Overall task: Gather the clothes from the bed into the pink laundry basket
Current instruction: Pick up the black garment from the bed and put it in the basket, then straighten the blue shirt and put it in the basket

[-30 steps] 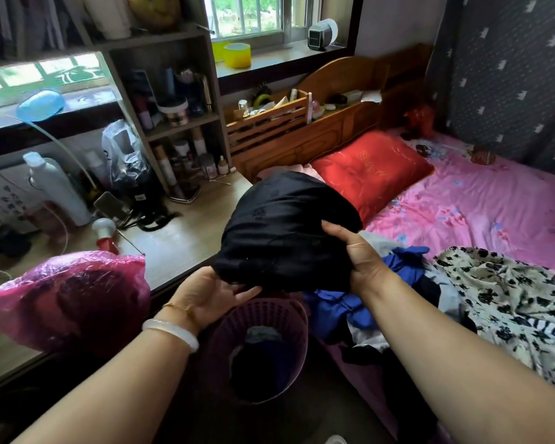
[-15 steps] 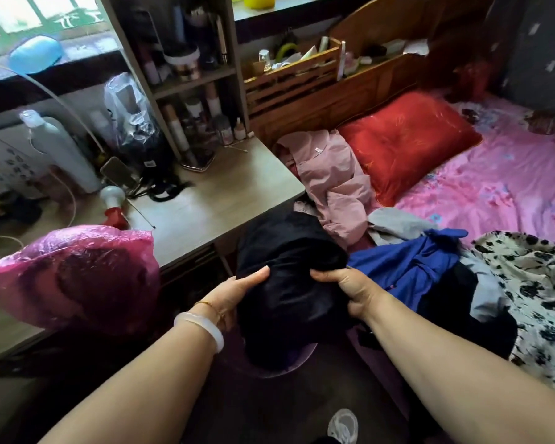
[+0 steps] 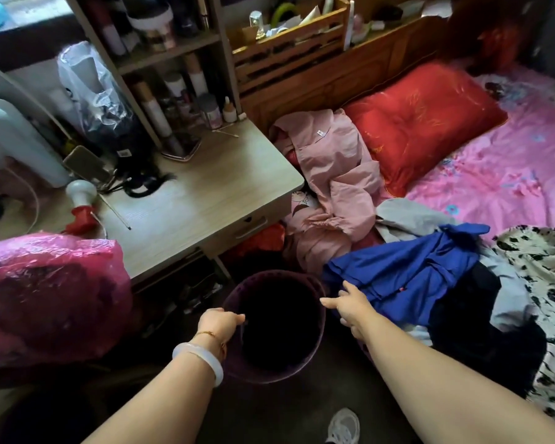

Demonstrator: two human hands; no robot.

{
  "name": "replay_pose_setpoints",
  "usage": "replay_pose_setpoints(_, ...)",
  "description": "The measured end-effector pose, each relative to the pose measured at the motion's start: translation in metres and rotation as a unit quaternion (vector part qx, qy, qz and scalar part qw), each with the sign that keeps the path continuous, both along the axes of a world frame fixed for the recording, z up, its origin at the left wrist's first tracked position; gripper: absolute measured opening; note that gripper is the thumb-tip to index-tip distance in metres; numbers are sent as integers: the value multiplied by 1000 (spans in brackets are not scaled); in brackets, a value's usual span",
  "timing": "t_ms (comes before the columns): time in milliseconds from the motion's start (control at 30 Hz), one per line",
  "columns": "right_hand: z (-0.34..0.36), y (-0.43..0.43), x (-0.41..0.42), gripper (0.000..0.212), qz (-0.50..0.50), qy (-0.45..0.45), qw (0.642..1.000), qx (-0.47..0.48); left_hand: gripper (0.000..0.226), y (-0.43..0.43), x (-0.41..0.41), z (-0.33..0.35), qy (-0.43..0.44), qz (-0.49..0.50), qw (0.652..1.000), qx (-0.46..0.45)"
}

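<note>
Now: Hands at the Round Basket

Low in the middle sat the round, holey plastic basket, full of dark cloth. Left hand curled over its rim. Right hand reached, fingers loose, touching soft blue clothes at lower right.

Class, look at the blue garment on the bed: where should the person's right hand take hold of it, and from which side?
Probably the bunched near-left corner of the blue garment, beside the laundry basket. The open right hand already lies there, so come from the basket side; that edge overhangs the bed, and the far end lies among other clothes.
</note>
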State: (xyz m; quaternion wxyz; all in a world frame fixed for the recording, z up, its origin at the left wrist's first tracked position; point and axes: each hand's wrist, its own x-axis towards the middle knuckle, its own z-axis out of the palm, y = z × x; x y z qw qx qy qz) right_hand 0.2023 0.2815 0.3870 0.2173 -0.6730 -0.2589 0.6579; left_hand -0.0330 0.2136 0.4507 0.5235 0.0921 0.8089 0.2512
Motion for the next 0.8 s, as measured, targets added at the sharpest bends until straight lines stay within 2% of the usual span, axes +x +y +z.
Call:
replay_pose_setpoints(67, -6, 2, 12, 89, -10, -10, 1000, -12, 43, 6, 4, -3, 2, -21, 1000, -19)
replay_pose_setpoints(133, -9, 8, 25, 86, -25, -15, 999, -15, 8, 15, 11, -4, 18, -48, 998, -20)
replay_pose_setpoints(167, -10, 11, 32, 84, -37, -14, 999, -17, 22, 22, 17, -3, 20, -49, 998, -13)
replay_pose_setpoints(200, -11, 15, 38, 81, -47, -14, 999, -18, 22, 29, 22, -6, 26, -61, 998, -11)
replay_pose_setpoints(233, -14, 19, 45, 79, -57, -14, 998, -19, 11, 36, 29, -3, 30, -73, 997, -6)
replay_pose_setpoints(267, -16, 22, 51, 77, -65, -18, 998, -19, 18, 43, 35, -5, 35, -78, 996, -2)
replay_pose_setpoints(333, -22, 29, 63, 74, -79, -23, 996, -21, 47, 61, 52, -11, 34, -90, 995, 9)
replay_pose_setpoints(367, -27, 34, 71, 71, -87, -25, 996, -25, 51, 71, 63, -13, 36, -106, 994, 13)
replay_pose_setpoints(533, -50, 61, 107, 72, -101, -50, 993, -33, 53, 120, 120, -28, 35, -176, 983, 48)
replay_pose_setpoints(667, -76, 87, 144, 60, -104, -129, 986, -17, 54, 150, 167, -45, 23, -199, 977, 69)
replay_pose_setpoints(800, -134, 117, 189, 59, -112, -171, 979, -9, 53, 173, 209, -67, 10, -225, 971, 84)
